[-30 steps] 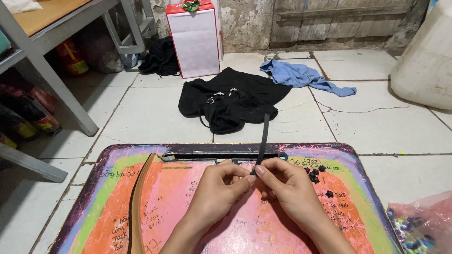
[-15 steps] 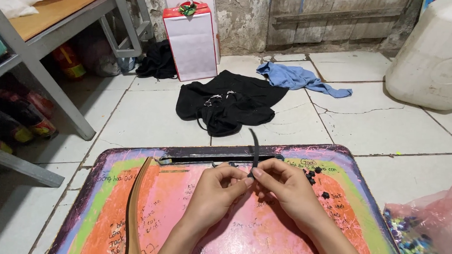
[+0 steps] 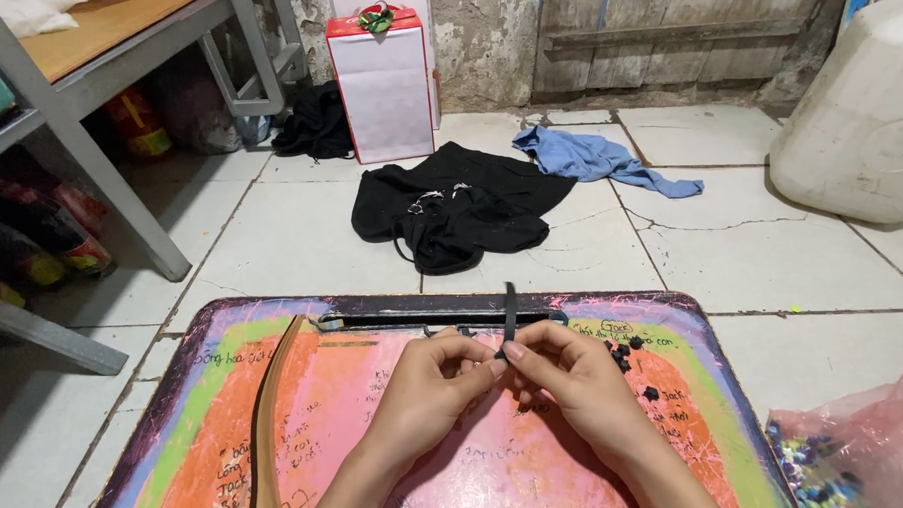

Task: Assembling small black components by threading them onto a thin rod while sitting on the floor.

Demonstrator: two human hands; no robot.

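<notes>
My left hand (image 3: 429,388) and my right hand (image 3: 575,381) meet over a small, colourful low table (image 3: 217,386). Between their fingertips they pinch a thin black strap (image 3: 510,311) that sticks up almost vertically. Small black beads (image 3: 623,355) lie scattered on the table just right of my right hand. A brown leather strip (image 3: 264,418) lies along the table's left side. A dark slot (image 3: 439,322) runs across the table's far edge behind the hands.
A black garment (image 3: 453,209) and a blue cloth (image 3: 595,159) lie on the tiled floor. Farther back stand a white gift bag (image 3: 385,81) and a large white jug (image 3: 866,118). A metal shelf (image 3: 108,62) is at left, a pink bag of beads (image 3: 845,458) at right.
The black strap has swung from leaning right to nearly upright, and both hands have shifted slightly left while still pinching it.
</notes>
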